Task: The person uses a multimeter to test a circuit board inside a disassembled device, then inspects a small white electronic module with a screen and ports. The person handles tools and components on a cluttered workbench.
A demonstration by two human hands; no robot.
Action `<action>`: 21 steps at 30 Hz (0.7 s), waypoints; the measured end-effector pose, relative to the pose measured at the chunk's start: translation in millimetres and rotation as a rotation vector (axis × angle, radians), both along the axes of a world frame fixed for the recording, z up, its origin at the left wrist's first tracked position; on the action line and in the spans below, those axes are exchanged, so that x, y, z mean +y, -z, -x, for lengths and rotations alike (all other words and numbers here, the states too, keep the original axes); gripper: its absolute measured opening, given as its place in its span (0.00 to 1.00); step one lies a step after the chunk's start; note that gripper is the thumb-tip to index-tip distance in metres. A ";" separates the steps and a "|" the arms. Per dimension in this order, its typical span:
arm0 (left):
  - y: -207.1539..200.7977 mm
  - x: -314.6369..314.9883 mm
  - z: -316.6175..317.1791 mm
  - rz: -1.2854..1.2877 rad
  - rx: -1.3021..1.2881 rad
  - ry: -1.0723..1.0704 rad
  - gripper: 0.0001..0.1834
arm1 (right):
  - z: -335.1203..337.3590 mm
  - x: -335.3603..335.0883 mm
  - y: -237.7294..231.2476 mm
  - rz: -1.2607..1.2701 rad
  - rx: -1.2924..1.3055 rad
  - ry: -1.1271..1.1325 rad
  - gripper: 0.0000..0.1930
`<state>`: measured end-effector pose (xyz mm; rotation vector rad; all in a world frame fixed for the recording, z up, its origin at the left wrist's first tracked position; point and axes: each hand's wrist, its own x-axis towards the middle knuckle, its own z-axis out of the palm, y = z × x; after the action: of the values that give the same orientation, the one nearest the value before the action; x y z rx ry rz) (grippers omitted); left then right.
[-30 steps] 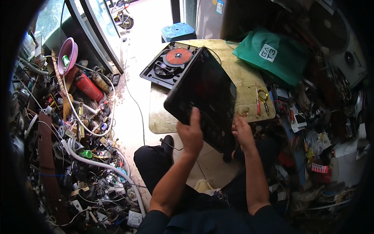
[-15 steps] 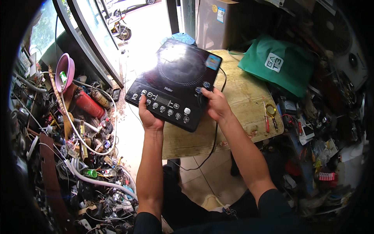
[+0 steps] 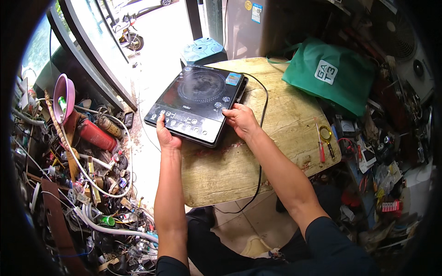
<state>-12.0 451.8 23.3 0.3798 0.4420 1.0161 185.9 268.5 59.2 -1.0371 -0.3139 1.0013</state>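
A black induction cooktop (image 3: 195,87) with a row of round buttons along its near edge is over the left part of the wooden table (image 3: 285,138). My left hand (image 3: 168,137) grips its near left edge, thumb on top beside the buttons. At the right edge, my right hand (image 3: 242,121) holds it with the thumb on the glass; fingers of both hands are partly hidden beneath. Whether the base rests on the table I cannot tell. Its black cord (image 3: 260,177) loops over the tabletop and hangs past the near edge.
A red-handled screwdriver (image 3: 321,149) and a magnifying glass (image 3: 325,133) lie at the table's right. Behind them sits a green bag (image 3: 345,87). A blue stool (image 3: 205,49) stands beyond the table. Cables, parts, a red cylinder (image 3: 98,135) and a pink basin (image 3: 65,99) crowd the left.
Both hands have lowered the cooktop toward the table and laid it flatter. The bright glare on its glass has faded, and the blue stool shows more fully behind it.
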 end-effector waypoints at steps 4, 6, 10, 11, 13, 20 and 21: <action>8.3 14.4 5.9 0.026 0.070 0.091 0.20 | 6.2 -6.1 -7.0 0.025 -0.035 0.018 0.10; 5.8 17.4 9.8 0.034 0.122 0.154 0.21 | 7.7 -8.5 -10.0 0.057 -0.061 0.021 0.10; -7.5 14.2 19.9 0.012 0.432 0.319 0.29 | 5.7 -9.8 -16.4 0.178 -0.125 0.008 0.10; -17.7 8.2 25.2 -0.013 0.561 0.389 0.31 | 5.4 -10.8 -17.4 0.211 -0.144 0.002 0.10; -17.0 20.3 40.5 -0.146 0.949 0.503 0.39 | 7.8 -13.3 -18.0 0.242 -0.191 0.035 0.11; -21.8 19.2 60.0 -0.410 1.511 0.359 0.50 | 34.3 -25.5 -17.2 0.512 -0.305 0.011 0.34; -26.9 12.3 54.0 -0.332 1.448 0.364 0.50 | 34.0 -24.8 -8.1 0.506 -0.244 -0.005 0.28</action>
<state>-65.9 464.1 50.2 1.4488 1.4288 0.2939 151.9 243.7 67.3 -1.6247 -0.2664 0.9823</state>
